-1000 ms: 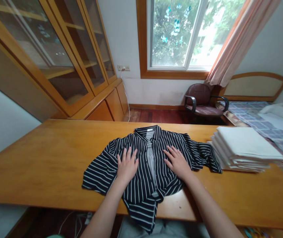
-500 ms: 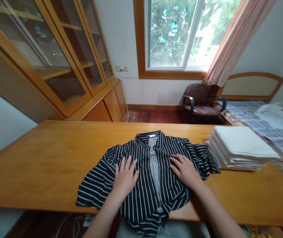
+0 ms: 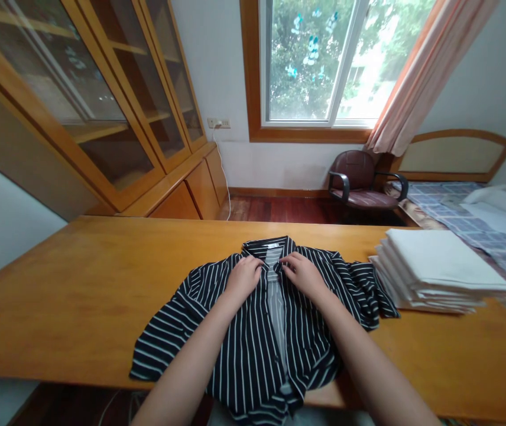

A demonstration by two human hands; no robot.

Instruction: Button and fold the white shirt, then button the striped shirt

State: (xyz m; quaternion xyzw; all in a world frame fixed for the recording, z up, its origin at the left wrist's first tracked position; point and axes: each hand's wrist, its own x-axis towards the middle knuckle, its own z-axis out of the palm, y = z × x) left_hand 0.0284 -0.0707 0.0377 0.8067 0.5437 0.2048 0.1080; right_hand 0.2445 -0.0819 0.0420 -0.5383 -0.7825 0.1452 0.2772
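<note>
A black-and-white striped shirt [image 3: 248, 343] lies front up on the wooden table, its collar toward the far side and its front parted down the middle. The lower hem hangs over the near table edge. My left hand [image 3: 245, 276] is at the left side of the collar opening, fingers closed on the shirt's edge. Opposite it, my right hand [image 3: 302, 273] has its fingertips pinched on the right edge just below the collar. The right sleeve is bunched in folds; the left sleeve spreads flat.
A stack of folded white cloths [image 3: 443, 266] stands on the table [image 3: 58, 296] to the right, close to the right sleeve. Beyond the table are a chair [image 3: 362, 183], a bed [image 3: 479, 219] and a glass-fronted cabinet [image 3: 124, 106].
Both hands have moved from lying spread on the shirt's chest up to the collar opening, closer together. Their fingers have gone from spread to closed on the front edges.
</note>
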